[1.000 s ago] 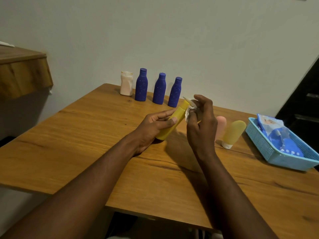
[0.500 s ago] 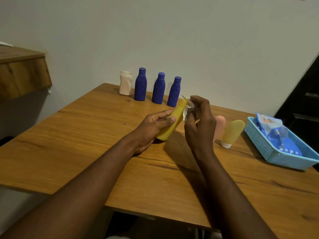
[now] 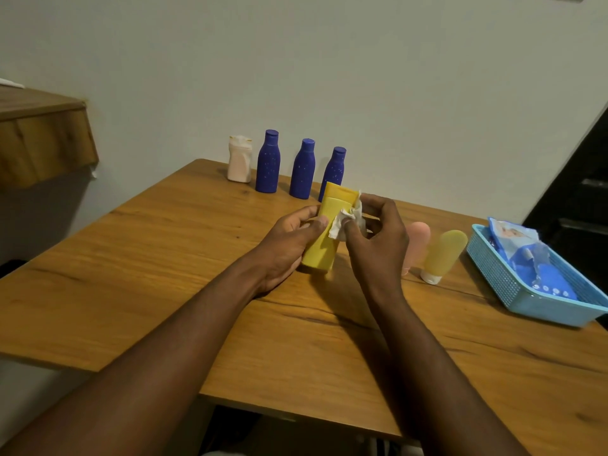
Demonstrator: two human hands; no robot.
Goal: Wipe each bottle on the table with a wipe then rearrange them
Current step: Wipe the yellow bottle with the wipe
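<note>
My left hand (image 3: 287, 248) grips the yellow bottle (image 3: 321, 255); my right hand (image 3: 378, 246), at its three o'clock, pinches the wipe (image 3: 342, 224) against it.

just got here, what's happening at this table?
A person is wiping bottles. The left hand grips a yellow bottle while the right hand pinches a white wipe against its upper part. A white bottle and three blue bottles stand at the back; two tubes sit beside a blue basket holding a wipes pack.
</note>
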